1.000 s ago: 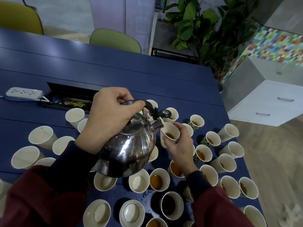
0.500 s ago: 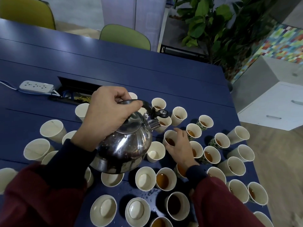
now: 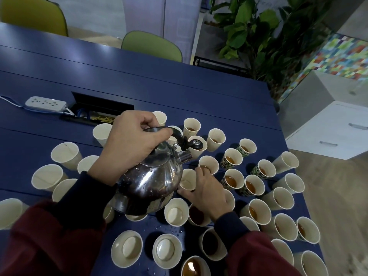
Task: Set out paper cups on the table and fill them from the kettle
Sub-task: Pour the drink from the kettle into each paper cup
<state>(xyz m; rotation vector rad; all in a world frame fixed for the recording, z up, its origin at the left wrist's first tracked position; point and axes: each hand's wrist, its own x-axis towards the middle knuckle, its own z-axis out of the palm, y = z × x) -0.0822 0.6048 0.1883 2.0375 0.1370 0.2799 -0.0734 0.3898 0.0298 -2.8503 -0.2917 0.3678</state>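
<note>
Holding the kettle [image 3: 151, 188] aloft at centre frame with the left hand [image 3: 135, 140], curled tight round the black handle, with the spout [image 3: 185, 156] tipped toward upper right. Clasping an empty cup [image 3: 187, 180] just right of the kettle with the right hand [image 3: 207, 190], between thumb and curled fingers, and brushing a part-filled cup [image 3: 208, 165] behind it with the fingertips. Hemmed in on the table [image 3: 139, 76] by filled cups [image 3: 235, 180] at right and unfilled cups [image 3: 47, 176] at left and bottom.

Likely to knock neighbours when lifting out of so tight a cluster; enough to topple a filled one and flood the rest. Could dribble from the tipped spout onto the right hand or the table, already wet with drops [image 3: 173, 231] at lower centre. Might buckle thin paper by squeezing hard, or lose it by holding loosely. Could clip rims underneath when swinging the kettle's base. Worth minding the power strip [image 3: 45, 102] at upper left: well apart from the drops, yet on the same top.
</note>
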